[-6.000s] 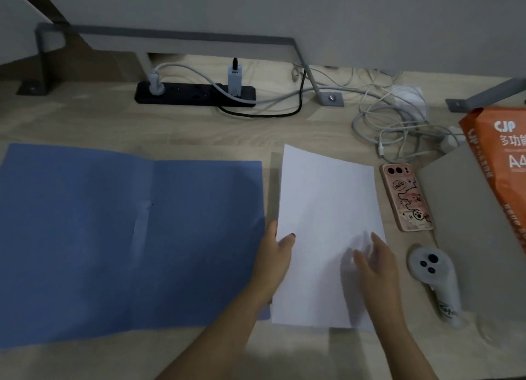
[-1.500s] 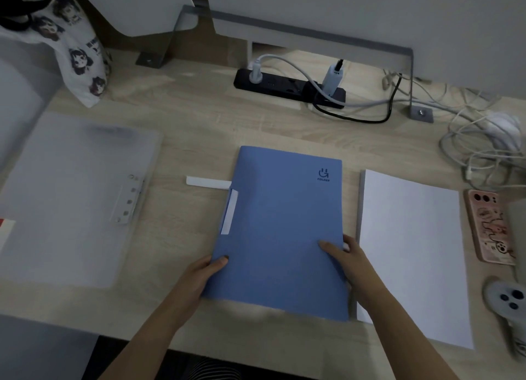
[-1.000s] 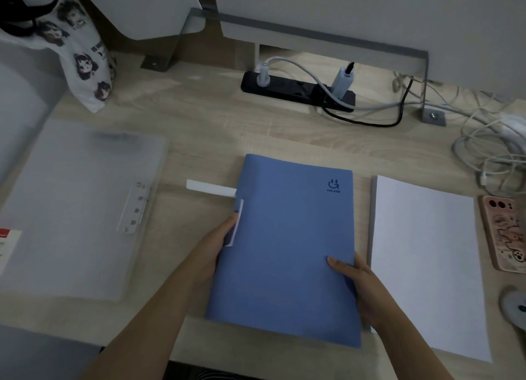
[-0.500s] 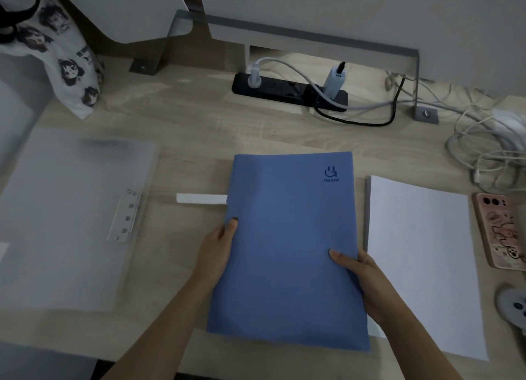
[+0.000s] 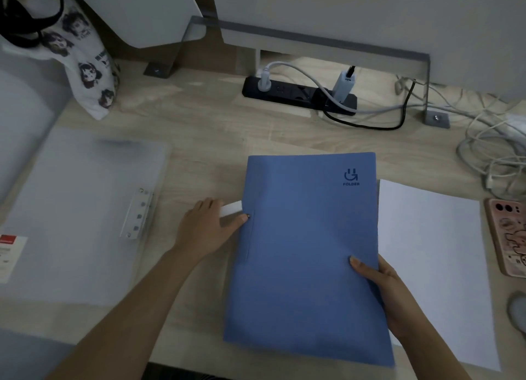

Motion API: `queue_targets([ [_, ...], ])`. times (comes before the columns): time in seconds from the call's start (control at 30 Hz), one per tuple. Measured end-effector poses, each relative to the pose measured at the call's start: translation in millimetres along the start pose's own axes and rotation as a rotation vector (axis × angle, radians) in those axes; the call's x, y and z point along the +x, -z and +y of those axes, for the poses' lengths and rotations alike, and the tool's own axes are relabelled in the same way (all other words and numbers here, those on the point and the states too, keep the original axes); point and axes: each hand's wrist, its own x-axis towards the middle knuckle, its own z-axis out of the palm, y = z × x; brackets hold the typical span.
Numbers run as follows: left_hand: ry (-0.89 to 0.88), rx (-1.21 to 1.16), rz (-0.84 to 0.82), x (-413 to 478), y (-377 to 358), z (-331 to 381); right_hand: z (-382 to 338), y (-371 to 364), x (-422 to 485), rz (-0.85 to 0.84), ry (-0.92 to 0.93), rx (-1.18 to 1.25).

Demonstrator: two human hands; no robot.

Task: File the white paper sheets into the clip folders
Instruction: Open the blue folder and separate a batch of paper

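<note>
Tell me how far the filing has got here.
Looks done: the blue folder lies closed, contents hidden. In hand: the left hand pinches the white strip at its spine; the right hand grips its right edge. Left: white sheets lie loose beside it, and the translucent clip folder waits at left.

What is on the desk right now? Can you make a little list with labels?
Folder: closed blue card folder, flat on the light wooden desk
Left hand: pinches a flat white strip at the folder's left edge
Right hand: grips the folder's right edge
Paper: white paper sheets lying right of the folder, outside it
Other folder: frosted clear plastic clip folder, far left
</note>
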Motion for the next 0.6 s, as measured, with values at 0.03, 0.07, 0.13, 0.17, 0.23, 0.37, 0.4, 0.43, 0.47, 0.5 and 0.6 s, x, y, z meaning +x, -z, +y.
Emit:
queue_targets([
  [0.03, 0.038, -0.069, -0.014, -1.1, 0.2, 2.3, 0.2, 0.3, -0.8, 0.008, 0.002, 0.003],
  [0.07, 0.069, -0.118, -0.017, -2.4, 1.2, 5.0, 0.8, 0.6, -1.5, 0.016, 0.006, 0.007],
  [0.13, 0.141, -0.175, -0.056, -3.6, 0.0, 9.9, 1.0, 0.1, -3.2, 0.021, 0.011, 0.007],
  [0.17, 0.182, -0.199, -0.091, -4.6, -1.5, 12.4, 0.8, -0.6, -4.2, 0.019, 0.014, 0.009],
  [0.23, 0.249, -0.277, -0.140, -6.6, -7.8, 16.1, 1.3, -3.0, -5.5, 0.018, 0.016, 0.017],
  [0.37, 0.307, -0.448, -0.087, -12.3, -17.5, 26.1, 3.4, -9.9, -5.8, 0.019, 0.022, 0.033],
  [0.4, 0.321, -0.454, -0.073, -14.5, -18.3, 28.7, 4.0, -11.4, -5.7, 0.021, 0.025, 0.033],
  [0.43, 0.330, -0.460, -0.059, -16.6, -18.8, 30.7, 4.4, -12.8, -5.6, 0.022, 0.027, 0.033],
  [0.47, 0.334, -0.471, -0.044, -18.5, -19.7, 31.7, 4.6, -14.5, -5.5, 0.023, 0.031, 0.033],
  [0.5, 0.343, -0.489, -0.031, -19.8, -20.7, 32.3, 4.9, -15.8, -5.2, 0.024, 0.033, 0.033],
  [0.6, 0.402, -0.550, -0.011, -23.2, -23.3, 34.5, 5.1, -20.2, -4.6, 0.032, 0.034, 0.034],
])
